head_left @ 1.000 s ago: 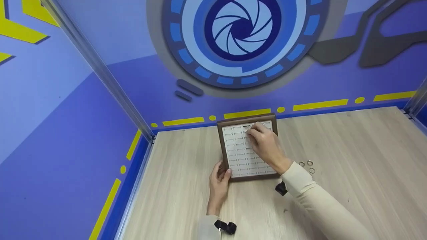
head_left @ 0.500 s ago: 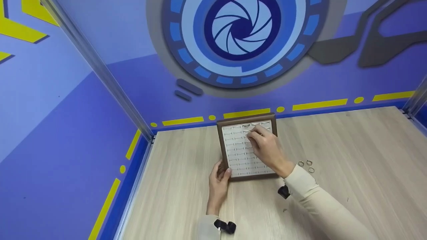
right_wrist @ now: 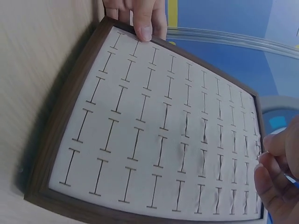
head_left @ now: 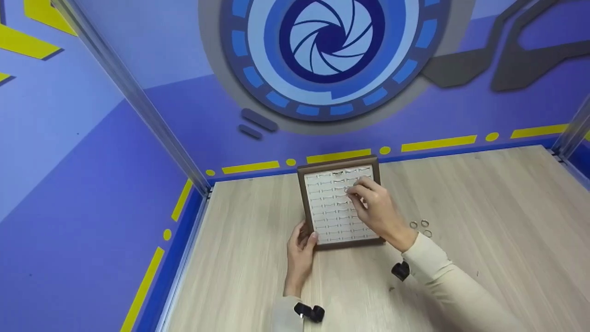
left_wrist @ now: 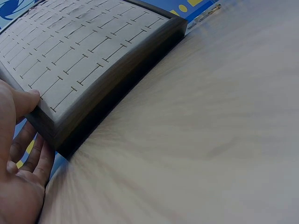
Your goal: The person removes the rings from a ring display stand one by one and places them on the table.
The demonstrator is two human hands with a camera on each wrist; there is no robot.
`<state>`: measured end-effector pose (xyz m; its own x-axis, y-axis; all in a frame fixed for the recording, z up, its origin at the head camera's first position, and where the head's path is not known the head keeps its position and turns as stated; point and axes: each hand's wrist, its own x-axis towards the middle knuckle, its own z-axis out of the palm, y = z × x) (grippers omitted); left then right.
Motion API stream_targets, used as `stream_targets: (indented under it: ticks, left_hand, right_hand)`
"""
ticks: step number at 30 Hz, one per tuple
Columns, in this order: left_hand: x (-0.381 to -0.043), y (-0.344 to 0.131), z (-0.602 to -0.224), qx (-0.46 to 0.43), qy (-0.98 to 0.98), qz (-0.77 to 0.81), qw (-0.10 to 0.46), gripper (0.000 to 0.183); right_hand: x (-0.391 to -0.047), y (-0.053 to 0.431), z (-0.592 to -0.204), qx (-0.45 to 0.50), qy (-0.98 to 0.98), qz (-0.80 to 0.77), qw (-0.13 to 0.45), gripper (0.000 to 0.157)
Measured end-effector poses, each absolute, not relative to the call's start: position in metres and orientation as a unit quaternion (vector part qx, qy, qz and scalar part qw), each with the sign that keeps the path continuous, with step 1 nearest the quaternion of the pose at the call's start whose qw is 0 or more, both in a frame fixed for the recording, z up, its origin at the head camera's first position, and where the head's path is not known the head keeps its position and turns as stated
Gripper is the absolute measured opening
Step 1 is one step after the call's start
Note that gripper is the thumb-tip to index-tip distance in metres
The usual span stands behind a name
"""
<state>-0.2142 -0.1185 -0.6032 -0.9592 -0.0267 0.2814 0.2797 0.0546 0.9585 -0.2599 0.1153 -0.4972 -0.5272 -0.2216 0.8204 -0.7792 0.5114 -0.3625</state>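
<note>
A ring display tray (head_left: 328, 216) with a brown frame and a white slotted pad leans back, propped up on the table. My left hand (head_left: 300, 258) grips its lower left corner, thumb on the front and fingers behind; the left wrist view shows the thumb (left_wrist: 29, 100) over the edge. In front of the pad's upper right part, my right hand (head_left: 380, 207) pinches a small ring (head_left: 348, 189) between thumb and fingertips. The fingers mostly cover that ring in the right wrist view. Another ring (head_left: 338, 174) sits in a top-row slot.
Several loose rings (head_left: 425, 223) lie on the wooden table (head_left: 498, 221) to the right of the tray. A tiny dark bit (head_left: 392, 289) lies nearer the front. Blue patterned panels (head_left: 258, 152) rise behind and at the left.
My right hand has moved down and slightly right, away from the top row, with the ring between its fingertips. The left hand keeps its grip on the tray.
</note>
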Motion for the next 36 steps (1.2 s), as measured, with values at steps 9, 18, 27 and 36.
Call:
stream_targets:
  ticks: [9,18,27,36]
  left_hand:
    - [-0.214,-0.120,-0.603,-0.081,-0.708,-0.693,0.106,0.046]
    - [-0.213,-0.123,-0.604,-0.074,-0.709,-0.694,0.103,0.046]
    - [-0.215,-0.123,-0.601,-0.082,-0.711,-0.691,0.102,0.049]
    - [-0.214,-0.118,-0.603,-0.090,-0.710,-0.690,0.104,0.048]
  right_hand:
    - [-0.252,0.132,-0.505,0.328,-0.786,0.384,0.356,0.013]
    - [-0.240,0.155,-0.520,0.303,-0.808,0.371,0.343,0.019]
    - [-0.229,0.185,-0.536,0.286,-0.828,0.367,0.314,0.006]
    - [-0.216,0.210,-0.551,0.262,-0.842,0.370,0.295,0.022]
